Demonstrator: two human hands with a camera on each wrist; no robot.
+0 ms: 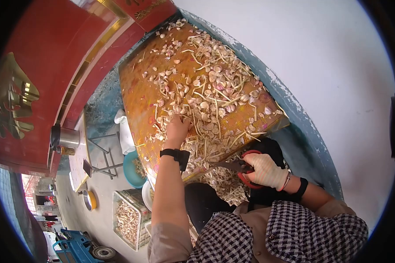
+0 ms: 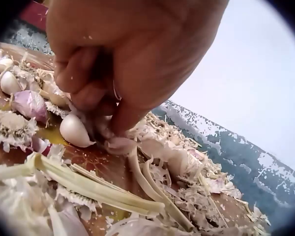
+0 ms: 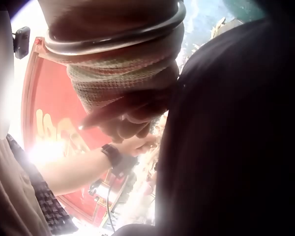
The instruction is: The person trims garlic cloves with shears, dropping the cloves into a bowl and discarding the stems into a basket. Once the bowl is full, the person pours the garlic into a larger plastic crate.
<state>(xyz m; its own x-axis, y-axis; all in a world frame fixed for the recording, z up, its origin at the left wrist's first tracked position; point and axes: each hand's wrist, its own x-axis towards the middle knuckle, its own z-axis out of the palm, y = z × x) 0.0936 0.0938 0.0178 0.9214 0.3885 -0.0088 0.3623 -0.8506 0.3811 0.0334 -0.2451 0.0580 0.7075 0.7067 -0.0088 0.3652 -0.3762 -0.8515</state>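
My left hand [image 1: 178, 130] is low over the garlic on the tabletop [image 1: 138, 83]. In the left wrist view its fingers are curled, and thumb and fingertips pinch a pale garlic clove, partly hidden by the fingers. A smooth white clove [image 2: 75, 131] lies right beside the fingertips, with dry stalks [image 2: 98, 189] and papery skins in front. My right hand [image 1: 267, 171], in a knitted glove, grips red-handled scissors [image 1: 233, 165] near the table's front edge, their dark blades pointing left. Loose garlic cloves [image 1: 221, 83], stalks and skins cover much of the tabletop.
Below the table edge lies a heap of garlic skins and stalks [image 1: 221, 182]. To the left stand a crate [image 1: 142, 215] of garlic, a turquoise basin [image 1: 129, 168] and a folding table [image 1: 81, 151]. A white and teal wall [image 1: 303, 109] borders the right side.
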